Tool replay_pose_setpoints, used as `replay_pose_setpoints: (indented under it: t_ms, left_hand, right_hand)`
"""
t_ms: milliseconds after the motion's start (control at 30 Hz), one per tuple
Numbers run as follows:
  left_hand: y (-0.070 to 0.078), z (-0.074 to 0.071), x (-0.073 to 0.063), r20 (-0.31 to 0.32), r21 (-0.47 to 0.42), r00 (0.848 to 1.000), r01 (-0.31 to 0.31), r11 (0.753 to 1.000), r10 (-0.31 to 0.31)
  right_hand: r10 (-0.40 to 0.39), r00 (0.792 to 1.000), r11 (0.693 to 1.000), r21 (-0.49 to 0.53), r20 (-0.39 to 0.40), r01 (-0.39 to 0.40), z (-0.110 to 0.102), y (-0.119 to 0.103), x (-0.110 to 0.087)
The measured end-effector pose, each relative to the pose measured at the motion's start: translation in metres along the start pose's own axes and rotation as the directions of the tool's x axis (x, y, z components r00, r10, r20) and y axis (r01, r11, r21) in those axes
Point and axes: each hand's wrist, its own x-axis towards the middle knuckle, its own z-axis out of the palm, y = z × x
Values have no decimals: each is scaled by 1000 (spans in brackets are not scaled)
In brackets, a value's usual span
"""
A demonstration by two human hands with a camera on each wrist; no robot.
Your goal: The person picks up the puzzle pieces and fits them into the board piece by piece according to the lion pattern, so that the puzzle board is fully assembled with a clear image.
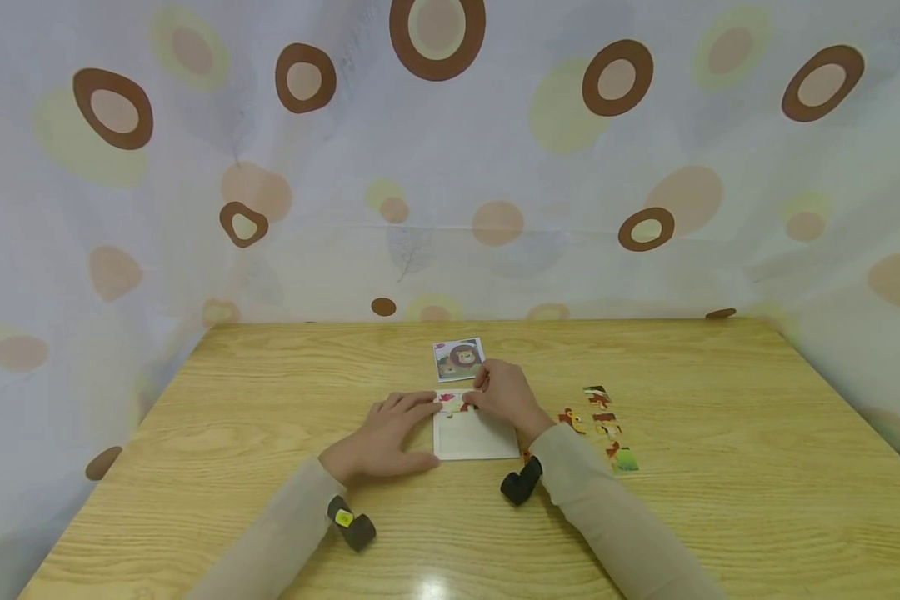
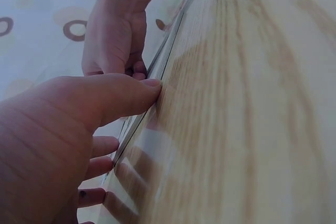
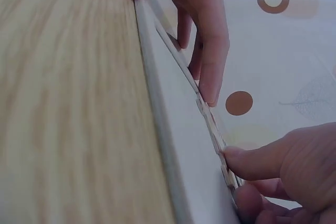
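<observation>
A white puzzle tray (image 1: 476,440) lies flat on the table, with a few joined jigsaw pieces (image 1: 450,402) along its far edge. My left hand (image 1: 390,437) rests at the tray's left side, fingers extended; its fingertips touch the pieces at the far left and its thumb (image 2: 142,95) lies at the near left corner. At the far right of the tray, my right hand (image 1: 506,396) pinches a jigsaw piece between thumb and forefinger, at the end of the placed row. The right wrist view shows the thumb (image 3: 241,161) on the piece's edge; the fingers hide most of that piece.
Just beyond the tray lies a picture card (image 1: 453,362) with a lion on it. Several loose jigsaw pieces (image 1: 607,427) are spread on the wooden table (image 1: 720,467) to the right, some partly behind my right forearm. A patterned curtain (image 1: 450,267) closes off the back and sides.
</observation>
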Motion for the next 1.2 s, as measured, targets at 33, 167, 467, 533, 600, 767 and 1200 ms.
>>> replay_pose_setpoints:
  t_ms: [33, 167, 467, 533, 600, 767, 1200]
  left_hand:
    - [0, 0, 0, -3, -2, 1000, -3, 1000, 3]
    - [0, -1, -1, -3, -7, 1000, -9, 1000, 9]
    - [-2, 0, 0, -2, 5, 1000, -6, 1000, 6]
    - [-2, 0, 0, -2, 11, 1000, -1, 1000, 1]
    - [-2, -1, 0, 0, 13, 1000, 3, 1000, -3]
    - [-1, 0, 0, -9, 17, 1000, -1, 1000, 1]
    - [-3, 2, 0, 2, 17, 1000, 17, 1000, -17]
  right_hand:
    - [5, 1000, 1000, 0, -2, -5, 1, 0, 0]
    - [19, 1000, 1000, 0, -7, -19, 2, 1, 0]
    - [46, 999, 999, 3, -15, -46, 2, -1, 1]
    - [52, 999, 999, -7, -16, -52, 2, -2, 1]
    - [51, 999, 999, -17, -17, -52, 2, -3, 0]
    - [14, 1000, 1000, 0, 8, -14, 1, -2, -1]
    - [-135, 988, 984, 128, 71, 125, -30, 32, -7]
